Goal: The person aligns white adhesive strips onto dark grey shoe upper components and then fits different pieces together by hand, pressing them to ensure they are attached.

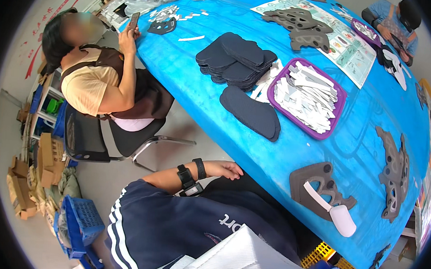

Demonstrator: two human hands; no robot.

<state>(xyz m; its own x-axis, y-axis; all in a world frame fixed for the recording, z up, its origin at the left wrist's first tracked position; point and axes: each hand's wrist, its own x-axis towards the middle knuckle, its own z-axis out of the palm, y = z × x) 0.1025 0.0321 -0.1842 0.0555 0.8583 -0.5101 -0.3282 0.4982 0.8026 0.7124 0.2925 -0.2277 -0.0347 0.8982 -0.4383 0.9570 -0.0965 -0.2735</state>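
My left hand (229,170) rests just off the near table edge, over my lap. Its fingers are loosely bent, and I see nothing in them. My right hand is out of sight. To the right on the table lies a dark grey-brown foam cutout (307,183) with holes and a scalloped edge. Across it are a narrow white strip (316,196) and a rounded white pad (342,221). Beyond my left hand are dark insole-shaped pads (251,113) and a taller stack of them (235,57). Beside these, a purple tray (341,110) is heaped with white and grey strips (306,95).
The table has a blue cover (193,89). More foam cutouts (393,175) lie at the right, others (298,26) on a printed sheet (360,69). A seated person (98,80) holds a phone at the left; another person (392,27) is at the far right. Blue crates (82,220) stand on the floor.
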